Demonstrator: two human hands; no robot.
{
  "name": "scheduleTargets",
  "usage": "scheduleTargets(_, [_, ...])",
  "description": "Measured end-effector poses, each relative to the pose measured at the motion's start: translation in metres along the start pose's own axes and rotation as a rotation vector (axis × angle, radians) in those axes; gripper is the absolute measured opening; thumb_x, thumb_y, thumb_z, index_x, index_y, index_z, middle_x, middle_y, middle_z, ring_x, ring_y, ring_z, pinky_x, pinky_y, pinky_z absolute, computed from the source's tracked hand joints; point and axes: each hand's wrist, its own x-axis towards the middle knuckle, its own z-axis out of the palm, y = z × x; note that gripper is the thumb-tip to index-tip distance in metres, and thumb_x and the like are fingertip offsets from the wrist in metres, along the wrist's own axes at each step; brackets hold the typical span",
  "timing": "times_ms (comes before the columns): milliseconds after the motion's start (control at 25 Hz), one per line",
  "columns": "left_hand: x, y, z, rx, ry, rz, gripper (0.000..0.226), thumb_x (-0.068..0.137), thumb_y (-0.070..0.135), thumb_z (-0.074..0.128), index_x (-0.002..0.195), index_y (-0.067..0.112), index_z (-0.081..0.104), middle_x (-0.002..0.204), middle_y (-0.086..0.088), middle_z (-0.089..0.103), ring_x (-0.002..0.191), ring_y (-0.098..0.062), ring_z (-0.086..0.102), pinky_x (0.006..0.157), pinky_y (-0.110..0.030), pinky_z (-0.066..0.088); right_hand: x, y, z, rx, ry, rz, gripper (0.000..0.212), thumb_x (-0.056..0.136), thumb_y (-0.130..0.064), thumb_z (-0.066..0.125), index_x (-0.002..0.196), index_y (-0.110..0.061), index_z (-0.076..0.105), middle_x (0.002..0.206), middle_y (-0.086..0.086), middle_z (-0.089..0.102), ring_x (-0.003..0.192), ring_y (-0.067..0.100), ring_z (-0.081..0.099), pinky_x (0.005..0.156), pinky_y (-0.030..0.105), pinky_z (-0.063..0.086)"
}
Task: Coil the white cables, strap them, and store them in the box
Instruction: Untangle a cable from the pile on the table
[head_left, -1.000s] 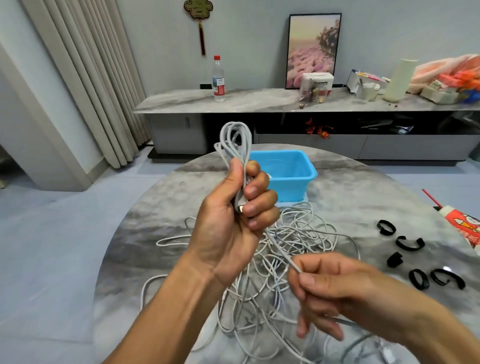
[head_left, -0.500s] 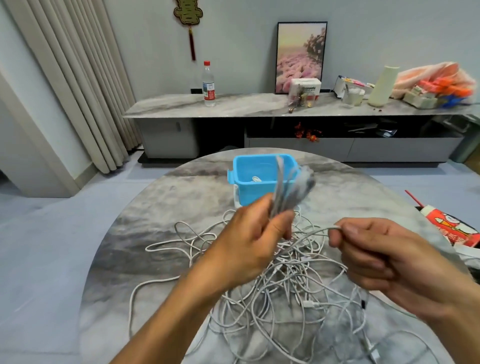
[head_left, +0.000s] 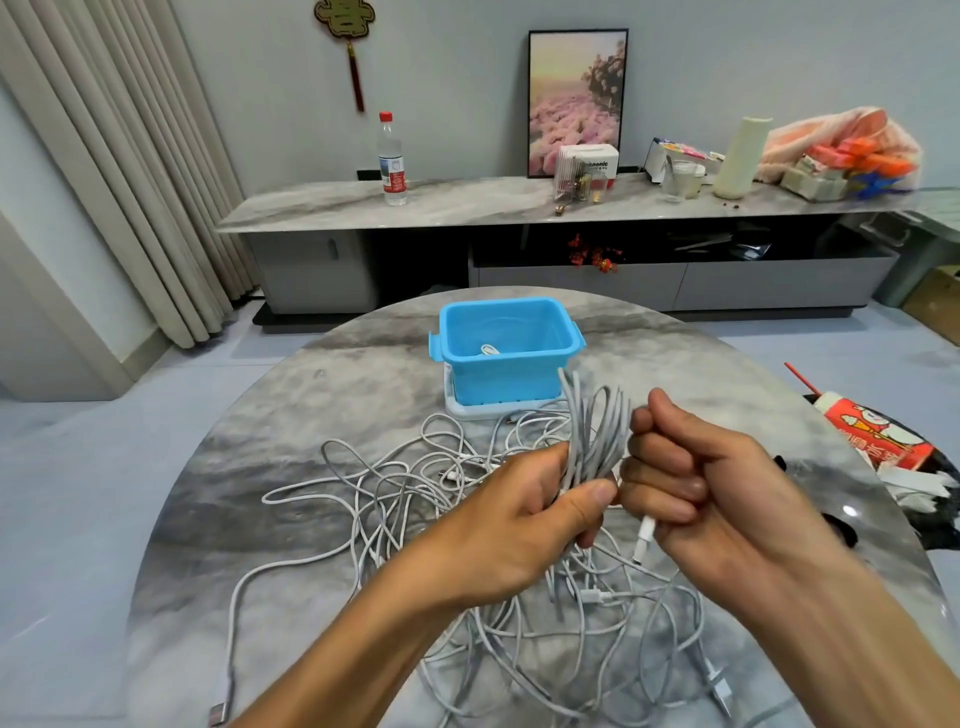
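My left hand grips a coiled white cable around its middle, loops fanning upward. My right hand sits right beside the coil with fingers curled round the cable's tail; the white plug end hangs below its fingers. Under both hands a tangle of loose white cables spreads over the round marble table. The blue box stands on a white lid at the far side, with one coiled cable inside.
Black straps lie on the table's right side, mostly hidden behind my right arm. A red and white carton lies at the right edge. A long sideboard with a bottle and clutter runs along the far wall.
The left hand lowered and tilted the coil to the right. The right hand rose and came in against the coil, drawing the cable's tail in until only the plug end hangs free.
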Motion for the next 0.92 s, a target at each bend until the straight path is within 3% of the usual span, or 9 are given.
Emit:
scheduleTargets(80, [0.002,-0.003,0.004,-0.044,0.033,-0.014,0.03,0.097,0.027,0.047,0.103,0.001,0.059,0.081,-0.007,0.067,0.063,-0.015,0.048,0.056,-0.025,0.038,0.003,0.01,0.0,0.032,0.005,-0.028,0.019,0.088,-0.022,0.055,0.078,-0.006,0.058,0.053,-0.002,0.04,0.036,0.005,0.033,0.031,0.017,0.031])
scheduleTargets(160, [0.001,-0.005,0.005,-0.104,0.064,-0.013,0.018,0.096,0.025,0.045,0.102,0.018,0.06,0.079,0.013,0.067,0.062,-0.002,0.05,0.056,-0.013,0.039,0.004,0.015,-0.004,-0.032,-0.034,-0.049,0.019,0.088,-0.02,0.053,0.085,-0.003,0.061,0.06,0.004,0.052,0.044,0.01,0.047,0.04,0.022,0.044])
scheduleTargets(280, [-0.004,-0.007,0.001,-0.083,0.127,-0.055,0.016,0.093,0.033,0.048,0.089,0.021,0.058,0.067,0.01,0.055,0.059,-0.008,0.048,0.056,-0.02,0.038,0.002,0.009,-0.012,-0.259,-0.12,-0.061,0.022,0.086,-0.02,0.057,0.09,-0.004,0.073,0.076,0.011,0.067,0.066,0.017,0.065,0.059,0.029,0.056])
scheduleTargets(400, [-0.004,-0.008,0.0,-0.063,0.118,-0.072,0.032,0.093,0.037,0.048,0.092,0.005,0.055,0.066,0.005,0.053,0.06,-0.016,0.045,0.056,-0.029,0.036,-0.003,-0.002,-0.018,-0.47,-0.12,-0.077,0.028,0.075,-0.029,0.07,0.094,-0.012,0.08,0.077,0.003,0.068,0.071,0.011,0.064,0.064,0.025,0.052])
scheduleTargets(600, [-0.006,-0.001,0.003,-0.186,0.081,-0.034,0.013,0.104,0.018,0.044,0.105,0.018,0.057,0.07,0.02,0.06,0.062,0.005,0.053,0.057,-0.012,0.042,-0.007,0.0,-0.015,-0.375,-0.143,-0.027,0.032,0.064,-0.019,0.077,0.094,-0.006,0.079,0.081,0.012,0.072,0.074,0.019,0.073,0.057,0.026,0.058])
scheduleTargets(800, [-0.005,0.0,0.002,-0.244,0.078,-0.056,0.013,0.099,0.026,0.046,0.097,0.022,0.059,0.063,0.015,0.051,0.055,-0.002,0.043,0.051,-0.017,0.035,-0.007,0.01,-0.01,-0.383,-0.081,-0.123,0.029,0.059,-0.023,0.078,0.086,-0.013,0.081,0.078,0.008,0.074,0.067,0.012,0.068,0.058,0.019,0.052])
scheduleTargets(920, [-0.006,0.001,0.004,-0.254,0.038,-0.022,0.026,0.101,0.022,0.043,0.094,0.032,0.066,0.069,0.018,0.059,0.058,0.002,0.046,0.054,-0.014,0.036,-0.005,0.015,-0.008,-0.39,-0.033,-0.204,0.03,0.056,-0.026,0.08,0.084,-0.013,0.081,0.077,0.003,0.074,0.063,0.008,0.059,0.054,0.016,0.044])
